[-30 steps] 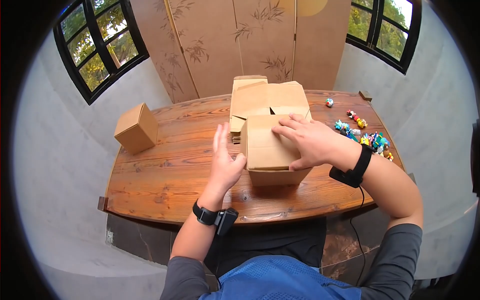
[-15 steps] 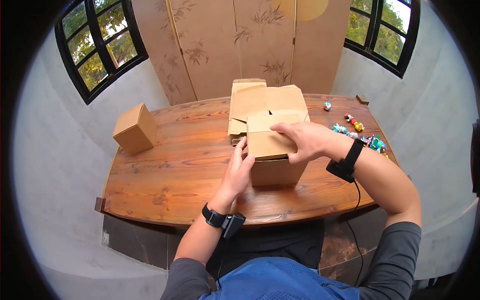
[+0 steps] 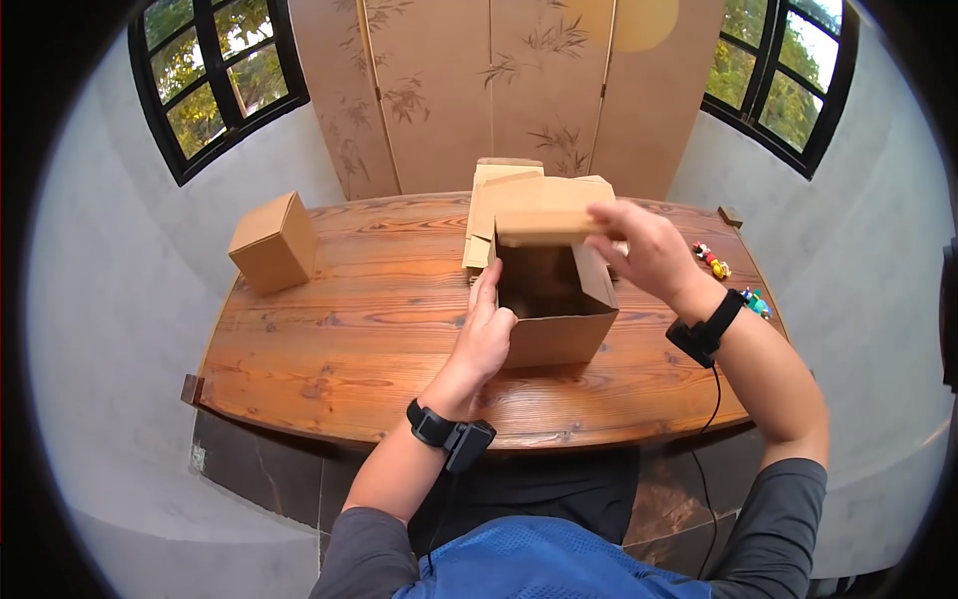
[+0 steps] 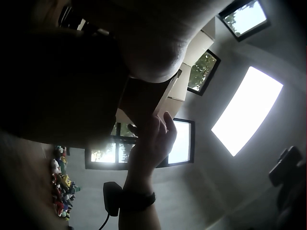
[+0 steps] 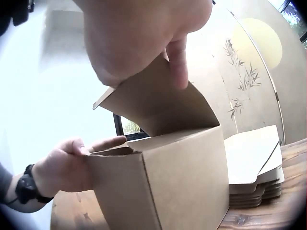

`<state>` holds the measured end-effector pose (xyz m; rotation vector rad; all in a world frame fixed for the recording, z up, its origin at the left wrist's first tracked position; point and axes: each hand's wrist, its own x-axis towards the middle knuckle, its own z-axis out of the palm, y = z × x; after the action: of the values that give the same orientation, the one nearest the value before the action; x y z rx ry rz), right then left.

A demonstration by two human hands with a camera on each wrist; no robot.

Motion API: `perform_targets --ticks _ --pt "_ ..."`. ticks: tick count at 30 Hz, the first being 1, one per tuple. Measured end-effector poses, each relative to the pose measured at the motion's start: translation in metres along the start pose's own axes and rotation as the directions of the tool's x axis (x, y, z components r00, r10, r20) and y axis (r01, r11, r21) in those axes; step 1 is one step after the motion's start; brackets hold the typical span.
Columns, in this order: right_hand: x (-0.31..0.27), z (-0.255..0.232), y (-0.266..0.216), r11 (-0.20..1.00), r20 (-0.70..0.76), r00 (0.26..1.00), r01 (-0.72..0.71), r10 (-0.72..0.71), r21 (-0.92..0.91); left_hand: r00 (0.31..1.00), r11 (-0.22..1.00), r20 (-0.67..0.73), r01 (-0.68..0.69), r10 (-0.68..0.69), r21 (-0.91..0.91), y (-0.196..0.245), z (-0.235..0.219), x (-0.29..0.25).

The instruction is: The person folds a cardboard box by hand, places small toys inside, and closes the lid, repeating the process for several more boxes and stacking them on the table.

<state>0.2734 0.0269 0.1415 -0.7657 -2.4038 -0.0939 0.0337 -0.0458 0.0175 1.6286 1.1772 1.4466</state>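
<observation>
Table of brown wood point(image 3: 329, 354), told as a clock face with six at the near edge. At about ten o'clock stands a closed cardboard cube point(image 3: 269, 245). At the centre is the left hand point(image 3: 486, 334), its fingers straight and side by side, pressed along the nine o'clock wall of the box next to it. Toward twelve lies a stack of flattened cardboard point(image 3: 539, 195). Just off the centre toward three, the lifted-lid box point(image 3: 559, 341) stands upright, its dark inside showing. Its lid point(image 3: 544, 230) is raised at a slant on the twelve o'clock side, blurred from above but clear in the right wrist view. At two o'clock the right hand point(image 3: 649, 250) pinches the lid's edge between thumb and fingers. Near three, partly hidden by that arm, sit small colourful toys point(image 3: 713, 262).
</observation>
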Motion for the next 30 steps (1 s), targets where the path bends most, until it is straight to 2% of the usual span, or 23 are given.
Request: perform_targets --ticks 2,3,4,5,6,7,8,9,11,12,14,16,18,19,20,22,23,24,26,28,30 --pt "0.012 0.008 0.019 0.997 -0.294 0.953 0.076 -0.065 0.028 0.999 0.998 0.037 0.024 -0.026 0.059 0.001 -0.001 -0.001" --pt "0.016 0.008 0.028 0.996 -0.204 0.979 0.029 -0.011 0.084 0.999 0.998 0.033 0.010 -0.012 0.062 -0.003 -0.001 -0.001" --pt "0.017 0.014 0.031 0.996 -0.208 0.978 0.022 -0.005 0.082 0.999 0.998 0.031 -0.006 0.004 0.067 -0.006 0.000 -0.001" --pt "0.019 0.022 0.031 0.989 -0.195 0.979 -0.087 0.062 -0.123 0.999 0.998 0.040 -0.008 0.006 0.068 -0.007 0.000 0.000" --pt "0.022 0.028 0.030 0.927 -0.196 0.972 -0.191 0.131 -0.322 0.999 0.998 0.047 -0.016 0.013 0.061 -0.008 -0.001 0.000" --pt "0.026 0.029 0.028 0.891 -0.052 0.932 -0.358 0.358 -0.280 0.998 0.998 0.055 -0.022 0.019 0.054 -0.008 -0.002 0.000" --pt "0.032 0.031 0.026 0.888 -0.058 0.929 -0.367 0.366 -0.278 0.998 0.998 0.064 -0.023 0.019 0.057 -0.008 -0.002 0.000" --pt "0.040 0.034 0.026 0.877 -0.014 0.887 -0.459 0.462 -0.145 0.998 0.999 0.066 -0.019 0.016 0.039 -0.008 -0.002 0.000" --pt "0.052 0.037 0.024 0.774 0.107 0.782 -0.623 0.614 0.114 0.997 1.000 0.077 -0.016 0.014 0.025 -0.008 -0.003 -0.001" --pt "0.056 0.039 0.022 0.768 0.101 0.777 -0.629 0.621 0.119 0.997 0.998 0.077 -0.031 0.027 0.051 -0.010 -0.004 -0.001" --pt "0.060 0.039 0.017 0.649 0.188 0.757 -0.640 0.626 0.412 0.995 0.995 0.087 -0.050 0.043 0.082 -0.010 -0.005 -0.001" --pt "0.055 0.044 0.020 0.656 0.170 0.781 -0.604 0.601 0.453 0.995 0.991 0.091 -0.053 0.042 0.123 -0.008 -0.007 -0.001" --pt "0.048 0.046 0.021 0.576 0.400 0.763 -0.646 0.508 0.501 0.992 0.989 0.116 -0.057 0.041 0.137 -0.006 -0.010 -0.001" --pt "0.049 0.054 0.018 0.701 0.374 0.752 -0.650 0.542 0.292 0.990 0.988 0.137 -0.059 0.038 0.146 -0.005 -0.010 0.000" --pt "0.047 0.055 0.019 0.700 0.373 0.752 -0.651 0.544 0.293 0.989 0.987 0.140 -0.060 0.039 0.146 -0.003 -0.011 0.000" --pt "0.041 0.052 0.015 0.709 0.485 0.617 -0.705 0.620 -0.009 0.992 0.978 0.126 -0.050 0.025 0.203 0.001 -0.011 0.000" --pt "0.037 0.051 0.012 0.729 0.433 0.651 -0.684 0.624 -0.022 0.991 0.978 0.129 -0.051 0.025 0.202 0.000 -0.011 0.000" --pt "0.034 0.043 0.011 0.727 0.432 0.649 -0.686 0.626 -0.024 0.992 0.975 0.125 -0.062 0.036 0.214 -0.002 -0.012 0.000" --pt "0.033 0.011 -0.003 0.617 0.488 0.579 -0.780 0.653 0.100 0.992 0.971 0.119 -0.073 0.047 0.226 -0.002 -0.013 0.000" --pt "0.020 0.005 0.012 0.612 0.439 0.600 -0.779 0.668 0.134 0.990 0.964 0.130 -0.080 0.047 0.254 0.000 -0.015 0.000" --pt "0.008 -0.005 0.029 0.457 0.543 0.528 -0.846 0.653 0.273 0.991 0.962 0.120 -0.088 0.059 0.258 -0.003 -0.016 -0.001"
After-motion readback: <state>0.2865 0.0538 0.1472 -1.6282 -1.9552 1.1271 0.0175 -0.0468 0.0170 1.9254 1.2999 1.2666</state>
